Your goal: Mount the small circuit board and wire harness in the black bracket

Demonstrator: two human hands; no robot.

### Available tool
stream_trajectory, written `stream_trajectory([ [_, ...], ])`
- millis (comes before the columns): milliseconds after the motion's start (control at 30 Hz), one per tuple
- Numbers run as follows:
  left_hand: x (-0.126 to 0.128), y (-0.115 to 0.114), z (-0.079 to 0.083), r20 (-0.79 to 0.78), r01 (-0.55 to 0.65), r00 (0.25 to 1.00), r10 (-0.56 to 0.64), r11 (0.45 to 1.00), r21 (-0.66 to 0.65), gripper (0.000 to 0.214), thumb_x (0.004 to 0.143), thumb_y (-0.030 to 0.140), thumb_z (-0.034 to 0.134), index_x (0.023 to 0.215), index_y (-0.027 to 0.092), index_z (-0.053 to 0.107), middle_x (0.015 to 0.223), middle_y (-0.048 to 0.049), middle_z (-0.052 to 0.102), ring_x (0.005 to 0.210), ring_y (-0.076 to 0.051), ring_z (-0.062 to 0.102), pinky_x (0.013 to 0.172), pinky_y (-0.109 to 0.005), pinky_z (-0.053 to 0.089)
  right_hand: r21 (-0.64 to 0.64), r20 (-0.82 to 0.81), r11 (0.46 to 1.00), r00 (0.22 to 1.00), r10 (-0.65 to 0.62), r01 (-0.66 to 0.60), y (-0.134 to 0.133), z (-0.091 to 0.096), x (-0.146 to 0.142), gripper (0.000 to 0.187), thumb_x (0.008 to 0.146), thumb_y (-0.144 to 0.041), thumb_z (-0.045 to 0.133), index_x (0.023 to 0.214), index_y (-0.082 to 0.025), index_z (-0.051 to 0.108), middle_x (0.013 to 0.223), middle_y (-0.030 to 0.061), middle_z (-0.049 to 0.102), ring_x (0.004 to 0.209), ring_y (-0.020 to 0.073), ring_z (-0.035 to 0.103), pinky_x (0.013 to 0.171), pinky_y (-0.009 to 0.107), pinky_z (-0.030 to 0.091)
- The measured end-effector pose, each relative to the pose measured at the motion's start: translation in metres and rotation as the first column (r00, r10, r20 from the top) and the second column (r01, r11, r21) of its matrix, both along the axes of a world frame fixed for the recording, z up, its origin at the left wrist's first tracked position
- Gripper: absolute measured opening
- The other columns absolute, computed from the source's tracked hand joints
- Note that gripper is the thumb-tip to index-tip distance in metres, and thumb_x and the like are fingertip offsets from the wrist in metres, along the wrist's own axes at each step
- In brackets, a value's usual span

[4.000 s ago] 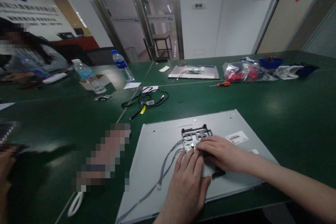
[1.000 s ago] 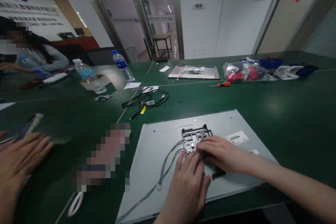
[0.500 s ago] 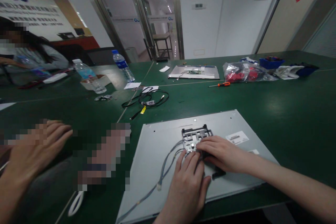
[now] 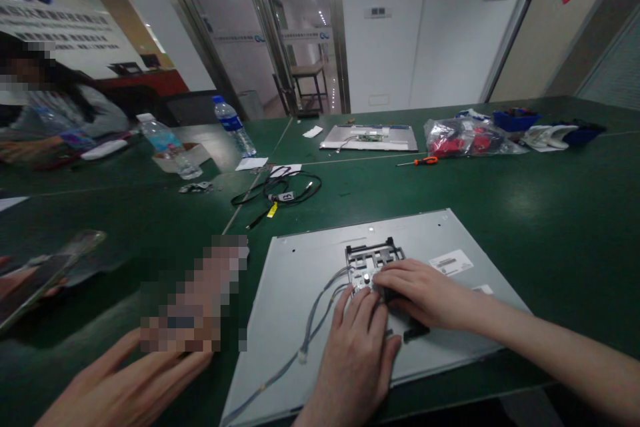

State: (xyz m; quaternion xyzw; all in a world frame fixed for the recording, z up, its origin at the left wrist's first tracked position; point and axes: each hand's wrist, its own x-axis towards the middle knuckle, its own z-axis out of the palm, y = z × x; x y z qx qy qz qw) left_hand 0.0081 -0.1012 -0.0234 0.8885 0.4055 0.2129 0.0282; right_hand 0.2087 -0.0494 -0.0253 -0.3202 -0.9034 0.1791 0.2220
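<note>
A large flat grey metal display panel lies in front of me. At its middle sits a slotted metal bracket with black end pieces. My left hand presses its closed-up fingertips on the bracket's near left edge, the thumb held off to the right. My right hand has its fingers bent over the bracket's right side, around a dark part mostly hidden beneath them. Thin grey cables run from the bracket across the panel to its lower left. A loose black piece shows below my right hand.
Another person's hand reaches a blurred-out object left of the panel. A phone-like device is further left. Beyond lie a coiled black cable, bottles, a screwdriver, a smaller panel and a plastic bag.
The other person's hand has come from the far left down to the blurred-out object, and a phone-like device now shows at the left. My own hands stay almost still on the bracket.
</note>
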Motion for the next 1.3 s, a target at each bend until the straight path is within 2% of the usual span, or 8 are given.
stream_trajectory([
  [167,0.0003,0.0001,-0.0035,0.010,-0.001,1.000,0.001,1.000,-0.006,0.023,0.087,0.023,0.054,0.108,0.017,0.058,0.118,-0.0099,0.060,0.116,-0.029,0.053,0.109,-0.055,0.034,-0.004,0.004,1.000,1.000,0.000,0.000,-0.0007,0.0012,0.0006,0.038,0.091,-0.016,0.057,0.129,-0.018,0.051,0.124,0.0109,0.061,0.118,0.0218,0.053,0.101,0.041,0.045],
  [500,-0.0004,0.0001,0.0004,-0.001,0.003,1.000,-0.003,0.999,-0.049,0.022,0.088,0.024,0.054,0.108,0.017,0.059,0.119,-0.0099,0.059,0.117,-0.029,0.052,0.110,-0.056,0.033,0.005,0.009,1.000,1.000,-0.003,0.003,-0.0003,0.0001,0.0003,0.037,0.092,-0.017,0.056,0.128,-0.017,0.051,0.124,0.0105,0.061,0.119,0.0214,0.052,0.101,0.040,0.045],
  [800,-0.0008,-0.0001,0.0007,0.000,0.002,1.000,-0.002,0.999,-0.051,0.021,0.088,0.025,0.054,0.107,0.017,0.059,0.119,-0.0102,0.059,0.117,-0.029,0.052,0.110,-0.055,0.033,-0.004,0.011,1.000,1.000,-0.007,0.007,-0.0023,0.0038,-0.0006,0.036,0.093,-0.017,0.055,0.129,-0.017,0.051,0.123,0.0101,0.061,0.119,0.0210,0.052,0.101,0.039,0.045],
  [1100,-0.0009,-0.0003,-0.0017,-0.010,0.000,1.000,0.000,0.998,-0.055,0.022,0.088,0.023,0.053,0.108,0.017,0.058,0.120,-0.0110,0.058,0.117,-0.029,0.051,0.110,-0.057,0.031,0.005,0.002,1.000,1.000,0.001,-0.001,0.0003,-0.0034,0.0000,0.038,0.091,-0.017,0.057,0.129,-0.017,0.051,0.124,0.0102,0.060,0.119,0.0216,0.052,0.101,0.040,0.045],
  [1300,-0.0012,-0.0005,-0.0039,0.005,0.005,1.000,-0.005,0.999,-0.044,0.022,0.088,0.023,0.053,0.108,0.017,0.058,0.120,-0.0104,0.057,0.117,-0.029,0.051,0.111,-0.056,0.030,-0.004,0.030,1.000,1.000,-0.002,0.002,-0.0008,-0.0007,0.0004,0.037,0.093,-0.018,0.054,0.129,-0.016,0.050,0.125,0.0094,0.060,0.119,0.0212,0.051,0.103,0.038,0.043],
])
